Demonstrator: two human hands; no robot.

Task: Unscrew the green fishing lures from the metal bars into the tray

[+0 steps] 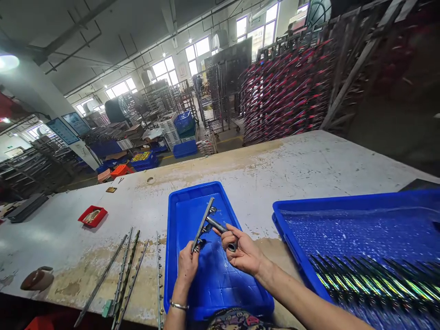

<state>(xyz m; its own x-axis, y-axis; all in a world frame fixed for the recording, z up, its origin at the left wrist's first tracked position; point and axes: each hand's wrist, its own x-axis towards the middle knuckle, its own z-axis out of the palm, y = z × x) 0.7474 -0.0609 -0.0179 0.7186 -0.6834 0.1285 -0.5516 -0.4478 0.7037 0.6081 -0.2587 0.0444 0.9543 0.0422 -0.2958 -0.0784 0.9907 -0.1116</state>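
Bar [202, 225] and tube [216, 224] are above tray [223, 288]; strips [127, 277] left; bin [297, 253] right.

Metal bar [203, 223] and tube [217, 224] in hands [244, 251]

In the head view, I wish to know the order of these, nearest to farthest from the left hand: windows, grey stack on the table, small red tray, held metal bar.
1. Metal bar, in the grip of the left hand.
2. Small red tray, on the table, to the left.
3. Grey stack, at the table's far left.
4. Windows, well beyond the table.
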